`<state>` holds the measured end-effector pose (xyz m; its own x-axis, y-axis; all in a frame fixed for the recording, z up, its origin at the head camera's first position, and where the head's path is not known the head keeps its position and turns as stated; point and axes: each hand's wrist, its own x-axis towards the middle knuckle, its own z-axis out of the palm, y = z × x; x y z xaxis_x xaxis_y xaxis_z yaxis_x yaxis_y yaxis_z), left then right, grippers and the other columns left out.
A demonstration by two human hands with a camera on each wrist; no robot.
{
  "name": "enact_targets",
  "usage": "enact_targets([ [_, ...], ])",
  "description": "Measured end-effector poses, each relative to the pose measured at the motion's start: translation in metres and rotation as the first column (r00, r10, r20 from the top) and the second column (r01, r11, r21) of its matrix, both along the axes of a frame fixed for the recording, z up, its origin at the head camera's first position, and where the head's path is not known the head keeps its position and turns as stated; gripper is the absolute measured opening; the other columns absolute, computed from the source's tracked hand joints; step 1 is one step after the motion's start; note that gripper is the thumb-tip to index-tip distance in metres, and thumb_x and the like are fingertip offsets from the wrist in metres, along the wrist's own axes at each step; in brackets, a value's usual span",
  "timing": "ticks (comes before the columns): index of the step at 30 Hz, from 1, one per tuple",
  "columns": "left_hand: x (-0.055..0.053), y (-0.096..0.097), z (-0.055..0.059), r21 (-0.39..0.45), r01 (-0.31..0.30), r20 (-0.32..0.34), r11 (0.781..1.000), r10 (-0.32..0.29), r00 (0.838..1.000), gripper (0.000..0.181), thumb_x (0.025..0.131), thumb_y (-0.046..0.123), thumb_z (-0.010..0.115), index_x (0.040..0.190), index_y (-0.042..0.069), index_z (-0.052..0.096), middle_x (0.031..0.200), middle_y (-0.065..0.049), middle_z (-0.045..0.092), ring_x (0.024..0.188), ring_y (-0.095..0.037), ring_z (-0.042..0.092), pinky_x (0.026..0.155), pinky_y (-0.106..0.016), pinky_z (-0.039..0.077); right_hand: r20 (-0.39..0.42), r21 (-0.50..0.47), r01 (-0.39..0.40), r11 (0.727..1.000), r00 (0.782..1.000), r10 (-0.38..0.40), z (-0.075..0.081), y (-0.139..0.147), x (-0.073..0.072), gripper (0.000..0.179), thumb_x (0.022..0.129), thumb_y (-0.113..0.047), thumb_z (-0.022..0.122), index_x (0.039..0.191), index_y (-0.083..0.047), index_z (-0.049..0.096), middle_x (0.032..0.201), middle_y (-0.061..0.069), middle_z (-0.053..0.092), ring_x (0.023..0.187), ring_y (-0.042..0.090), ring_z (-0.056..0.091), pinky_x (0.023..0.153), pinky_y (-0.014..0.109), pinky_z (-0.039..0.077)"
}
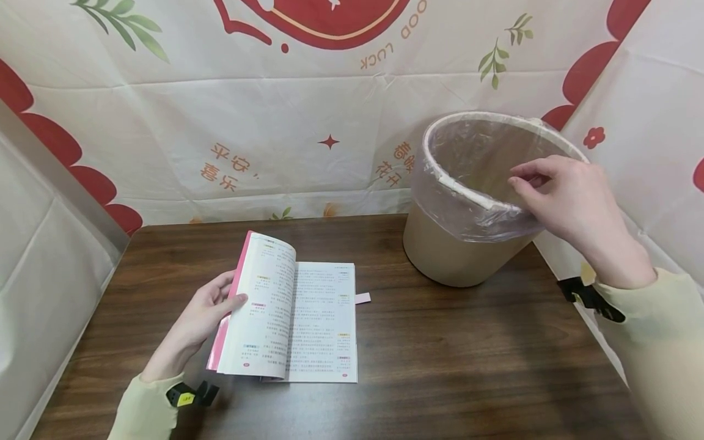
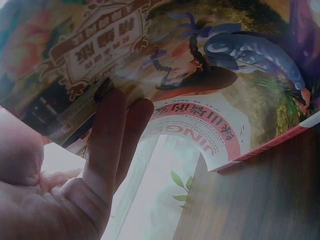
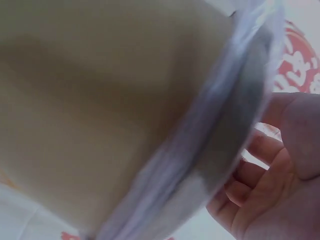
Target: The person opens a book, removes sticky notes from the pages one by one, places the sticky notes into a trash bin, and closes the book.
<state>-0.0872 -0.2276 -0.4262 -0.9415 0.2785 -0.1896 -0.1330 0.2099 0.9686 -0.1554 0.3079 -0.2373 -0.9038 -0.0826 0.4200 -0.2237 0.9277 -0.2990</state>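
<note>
An open book [image 1: 324, 324] with printed pages and a pink cover edge lies on the table. My left hand [image 1: 206, 311] grips its raised left part, thumb on the page side and fingers behind the cover. That illustrated cover [image 2: 200, 65] fills much of the left wrist view. A small pale tab [image 1: 363, 298] sticks out from the book's right edge. Over the near right rim of a beige trash bin [image 1: 456, 256] hovers my right hand [image 1: 572, 195], fingers loosely bent; nothing shows between thumb and forefinger. In the right wrist view the bin hides some fingertips.
A clear plastic liner [image 1: 440, 208] is folded over the bin's rim. The bin stands at the back right of the dark wooden table [image 1: 429, 360]. White printed cloth [image 1: 330, 104] hangs behind and at both sides.
</note>
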Motion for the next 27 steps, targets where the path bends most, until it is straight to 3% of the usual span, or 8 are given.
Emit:
enact_targets([
  [6,-0.001,0.0,0.002,0.004,0.002,0.001,1.0,-0.002,1.0,0.067,0.105,0.017,0.064,0.159,-0.001,0.029,0.116,0.012,0.076,0.09,-0.013,0.081,0.077,-0.033,0.067,-0.12,-0.004,-0.08,0.997,0.99,0.079,0.007,-0.026,0.019,0.018,0.093,-0.016,0.075,0.107,-0.008,0.082,0.099,0.016,0.08,0.066,-0.026,0.039,0.064,0.006,0.033],
  [9,-0.001,0.0,0.002,0.001,-0.001,0.001,1.0,0.001,1.0,0.067,0.105,0.016,0.064,0.159,-0.001,0.029,0.115,0.012,0.077,0.089,-0.013,0.081,0.077,-0.033,0.067,-0.181,0.016,-0.136,0.991,0.974,0.137,0.006,-0.043,0.029,0.016,0.091,-0.011,0.078,0.106,-0.01,0.082,0.096,0.011,0.08,0.071,-0.008,0.052,0.069,0.009,0.035],
  [13,0.0,0.0,0.001,-0.009,-0.012,0.007,1.0,0.012,1.0,0.067,0.105,0.017,0.064,0.159,0.0,0.03,0.118,0.008,0.077,0.089,-0.013,0.081,0.077,-0.033,0.067,-0.214,0.05,-0.21,0.976,0.953,0.216,0.001,-0.064,0.042,0.018,0.089,-0.008,0.079,0.107,-0.009,0.082,0.096,0.009,0.08,0.083,0.022,0.066,0.075,0.024,0.043],
  [19,0.001,0.001,0.0,-0.01,-0.017,0.014,1.0,0.017,1.0,0.065,0.105,0.017,0.063,0.158,-0.001,0.03,0.121,0.001,0.077,0.089,-0.013,0.081,0.077,-0.033,0.067,-0.2,0.062,-0.299,0.952,0.931,0.305,-0.013,-0.089,0.052,0.021,0.089,-0.01,0.079,0.11,-0.009,0.081,0.099,0.009,0.079,0.094,0.03,0.072,0.083,0.046,0.052],
  [23,0.001,0.002,0.0,-0.012,-0.02,0.017,1.0,0.021,1.0,0.066,0.105,0.018,0.064,0.159,0.0,0.031,0.122,-0.003,0.077,0.089,-0.013,0.081,0.077,-0.033,0.067,-0.166,0.064,-0.32,0.945,0.93,0.327,-0.023,-0.099,0.053,0.022,0.089,-0.013,0.079,0.112,-0.01,0.08,0.103,0.008,0.08,0.099,0.031,0.074,0.085,0.05,0.056],
  [27,0.003,0.002,-0.001,-0.016,-0.021,0.004,1.0,0.021,1.0,0.066,0.105,0.017,0.064,0.158,-0.001,0.031,0.118,0.004,0.078,0.089,-0.013,0.081,0.077,-0.033,0.067,-0.107,0.065,-0.329,0.942,0.936,0.334,-0.034,-0.107,0.055,0.022,0.092,-0.016,0.078,0.113,-0.013,0.08,0.106,0.006,0.08,0.103,0.029,0.075,0.088,0.051,0.058],
])
